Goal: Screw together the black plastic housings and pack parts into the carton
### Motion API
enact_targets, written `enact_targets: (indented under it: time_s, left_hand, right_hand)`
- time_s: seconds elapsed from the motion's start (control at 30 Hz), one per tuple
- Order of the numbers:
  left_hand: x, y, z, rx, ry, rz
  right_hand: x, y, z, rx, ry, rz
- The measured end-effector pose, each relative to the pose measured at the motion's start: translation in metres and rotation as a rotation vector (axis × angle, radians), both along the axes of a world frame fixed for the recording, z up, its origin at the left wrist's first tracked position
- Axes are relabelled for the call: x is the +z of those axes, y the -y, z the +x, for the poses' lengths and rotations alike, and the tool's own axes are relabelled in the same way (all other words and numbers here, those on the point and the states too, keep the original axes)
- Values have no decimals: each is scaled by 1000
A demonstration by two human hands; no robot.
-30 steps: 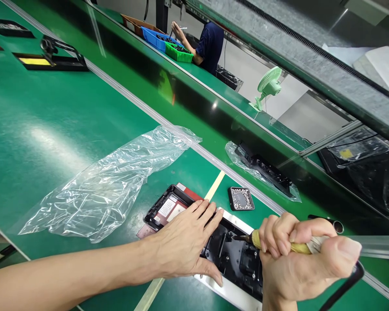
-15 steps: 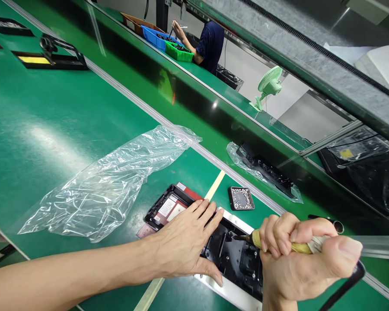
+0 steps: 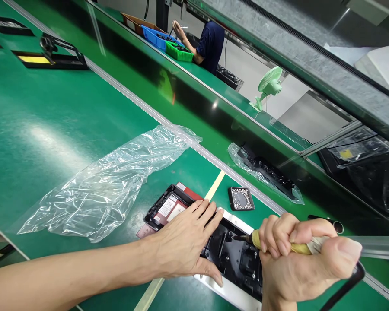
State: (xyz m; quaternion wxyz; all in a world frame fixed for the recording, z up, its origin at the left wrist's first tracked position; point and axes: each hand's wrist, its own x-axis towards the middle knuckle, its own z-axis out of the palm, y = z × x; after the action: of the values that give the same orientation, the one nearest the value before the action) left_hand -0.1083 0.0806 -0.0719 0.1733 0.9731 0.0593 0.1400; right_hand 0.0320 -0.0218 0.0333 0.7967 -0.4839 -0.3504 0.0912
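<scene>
A black plastic housing (image 3: 236, 259) lies between white rails (image 3: 228, 295) at the lower middle. My left hand (image 3: 188, 242) lies across its left part, fingers stretched and thumb apart. My right hand (image 3: 294, 255) is wrapped round a screwdriver (image 3: 255, 239) with a yellow handle; its dark shaft points left into the housing, where screws show. The palm side and part of the handle are hidden. Left of the housing, partly under my left hand, is a black frame (image 3: 155, 207) with a labelled reddish panel. A small square tray of screws (image 3: 241, 198) sits just beyond.
A clear plastic bag (image 3: 106, 185) is spread on the green table. On the belt beyond the metal edge lies a black part (image 3: 269, 172) on plastic. Farther off are a green fan (image 3: 270, 82), blue and green bins (image 3: 179, 52) and a person (image 3: 210, 45). A black holder (image 3: 55, 60) stands upper left.
The black part on plastic has shifted slightly to the right along the belt. Both my hands and the screwdriver look unchanged.
</scene>
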Motion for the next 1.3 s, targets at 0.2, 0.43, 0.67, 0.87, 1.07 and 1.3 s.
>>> enact_targets:
  time_s: [0.2, 0.43, 0.67, 0.87, 1.07, 1.3]
  left_hand:
    - [0, 0, 0, -4, 6, -11]
    - [-1, 0, -1, -1, 6, -8]
    - [-2, 0, -1, 5, -1, -4]
    - [-2, 0, -1, 9, 31, -2]
    - [-2, 0, -2, 7, 21, -9]
    - [0, 1, -1, 7, 17, -4]
  right_hand:
    - [1, 0, 0, 7, -2, 3]
    - [0, 2, 1, 24, -1, -10]
    - [4, -2, -2, 27, -29, -3]
    - [5, -4, -3, 20, -19, -3]
    - [2, -2, 0, 43, -29, -6]
    - [3, -1, -1, 49, -44, -14]
